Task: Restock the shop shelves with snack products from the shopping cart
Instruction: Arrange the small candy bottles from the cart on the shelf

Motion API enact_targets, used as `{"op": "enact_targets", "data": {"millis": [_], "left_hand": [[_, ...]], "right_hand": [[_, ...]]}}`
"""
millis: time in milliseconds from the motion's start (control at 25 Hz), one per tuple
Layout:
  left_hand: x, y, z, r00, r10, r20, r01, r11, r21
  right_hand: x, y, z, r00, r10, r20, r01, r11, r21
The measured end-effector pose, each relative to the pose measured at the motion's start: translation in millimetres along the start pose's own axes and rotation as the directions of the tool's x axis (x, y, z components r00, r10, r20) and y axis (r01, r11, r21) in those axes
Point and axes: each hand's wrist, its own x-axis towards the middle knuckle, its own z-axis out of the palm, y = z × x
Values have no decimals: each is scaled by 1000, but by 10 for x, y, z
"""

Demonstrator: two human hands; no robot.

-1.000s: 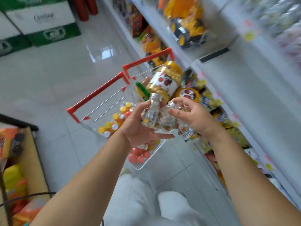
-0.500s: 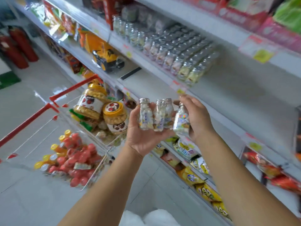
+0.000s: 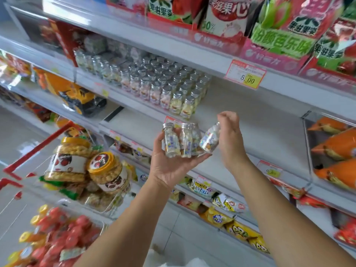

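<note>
My left hand (image 3: 169, 166) holds a cluster of small clear candy bottles (image 3: 180, 140) with silver caps, upright in its palm, thumb curled round the left one. My right hand (image 3: 230, 137) grips one more such bottle (image 3: 210, 138), tilted, just right of the cluster. Both hands are in front of a white shelf (image 3: 240, 120), whose left part carries several rows of the same silver-capped bottles (image 3: 163, 81). The red-framed shopping cart (image 3: 34, 149) stands at lower left with big yellow-lidded snack jars (image 3: 104, 170) and red and yellow capped items (image 3: 55, 239).
Red and green snack bags fill the top shelf (image 3: 269, 22), with a 5.00 price tag (image 3: 245, 77) under them. A yellow toy truck (image 3: 75, 95) sits left of the bottles. Orange packs (image 3: 337, 151) lie at right, and yellow snack bags (image 3: 227, 218) on the low shelves.
The view has swung up from the cart to the shelves. Both hands have risen with the bottles, and my right hand has pulled one bottle away from the cluster, tilting it.
</note>
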Motion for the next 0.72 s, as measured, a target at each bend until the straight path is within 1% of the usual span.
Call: {"op": "enact_targets", "data": {"millis": [120, 160, 280, 320, 400, 480, 520, 560, 640, 720], "left_hand": [[134, 257, 23, 999, 8, -31, -8, 1000, 11], [163, 338, 10, 998, 22, -57, -22, 1000, 8], [205, 509, -49, 991, 77, -114, -71, 996, 52], [215, 570, -66, 988, 89, -125, -82, 995, 58], [230, 690, -72, 983, 97, -154, -88, 994, 63], [217, 761, -102, 975, 113, -193, -104, 993, 54], [205, 781, -123, 975, 118, -187, -108, 992, 59], [198, 791, -149, 976, 131, -173, -122, 991, 60], [206, 833, -155, 977, 136, -165, -129, 990, 53], [221, 852, -125, 973, 134, -188, -121, 989, 80]], "right_hand": [[192, 84, 50, 990, -62, 125, 87, 974, -211], [266, 127, 56, 990, -67, 121, 94, 967, -235], [506, 109, 30, 991, -135, 1, 133, 980, -145], [613, 93, 15, 985, -174, -15, 169, 973, -157], [883, 106, 20, 977, -210, 44, 213, 931, -295], [1067, 165, 78, 973, -173, 153, 225, 851, -474], [1107, 199, 103, 969, -156, 192, 236, 818, -525], [1135, 225, 124, 967, -135, 217, 234, 810, -537], [1156, 226, 156, 963, -79, 257, 202, 844, -497], [1167, 259, 159, 950, -25, 312, 175, 870, -461]]}}
